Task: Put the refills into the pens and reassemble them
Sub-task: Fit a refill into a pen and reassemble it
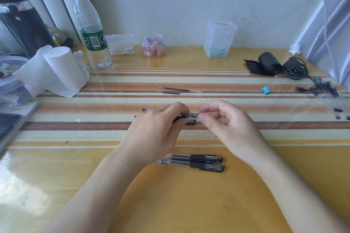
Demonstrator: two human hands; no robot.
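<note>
My left hand (157, 128) grips a clear pen barrel with a black grip (180, 116) over the table's middle. My right hand (223, 119) pinches the barrel's front end, where a small clear tip piece (195, 114) shows between thumb and forefinger. More clear pen parts (146, 109) stick out left from under my left hand. Two loose refills (180, 91) lie side by side farther back. Two assembled capped pens (197, 161) lie close to me, under my left wrist.
A bundle of clear pens (329, 96) and a blue binder clip (266, 90) lie at the right. A black cable and pouch (278, 66) sit behind them. Paper rolls (56, 70), a water bottle (92, 30), and small plastic containers (219, 40) line the back and left.
</note>
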